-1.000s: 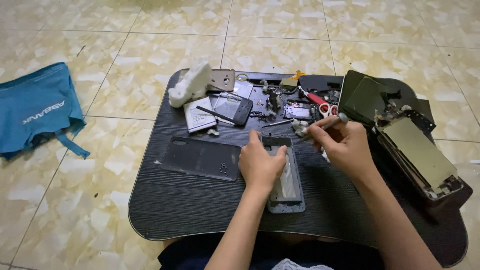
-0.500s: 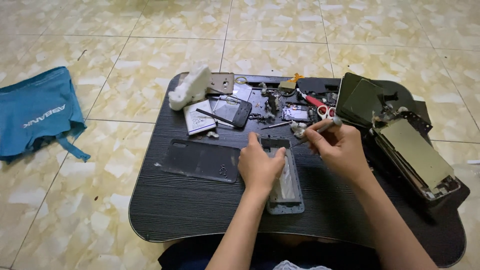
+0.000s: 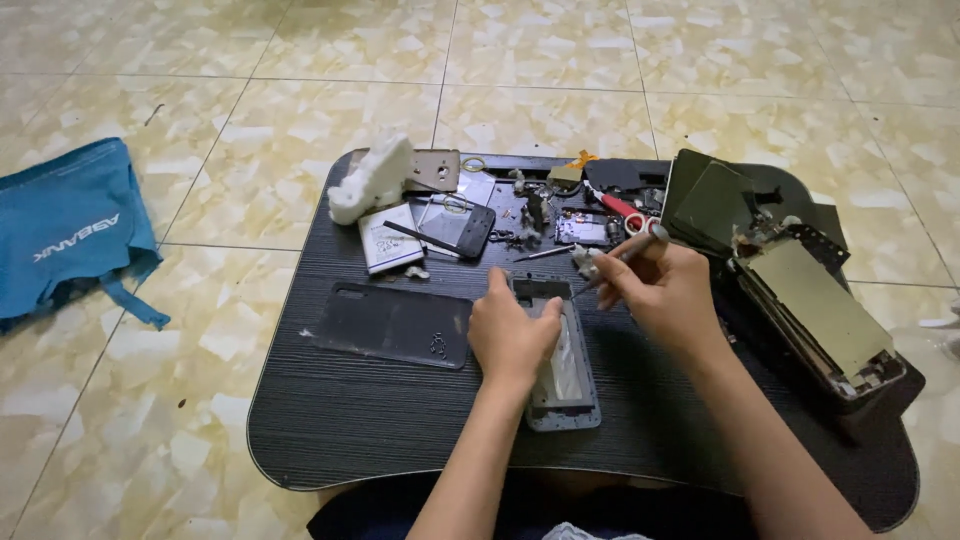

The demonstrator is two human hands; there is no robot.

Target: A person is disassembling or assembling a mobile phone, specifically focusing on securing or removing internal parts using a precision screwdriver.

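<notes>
An opened phone frame (image 3: pixel 566 385) lies lengthwise on the black lap table (image 3: pixel 350 430), near its middle. My left hand (image 3: pixel 512 335) rests on the frame's left side and pins it down, thumb and forefinger at its top end. My right hand (image 3: pixel 665 290) holds a thin metal tool (image 3: pixel 622 258), its tip pointing down toward the frame's upper right corner. A black phone back cover (image 3: pixel 390 324) lies flat just left of my left hand.
At the table's back lie a white cloth or glove (image 3: pixel 372 180), a flat battery (image 3: pixel 388 243), a dark screen panel (image 3: pixel 458 226), red-handled scissors (image 3: pixel 622 209) and small parts. Stacked phone screens and frames (image 3: pixel 810 300) fill the right side. A blue bag (image 3: pixel 65 230) lies on the tiled floor, left.
My right hand has shifted slightly left and down, bringing the tool tip closer to the frame's top end. My left hand has stayed on the frame.
</notes>
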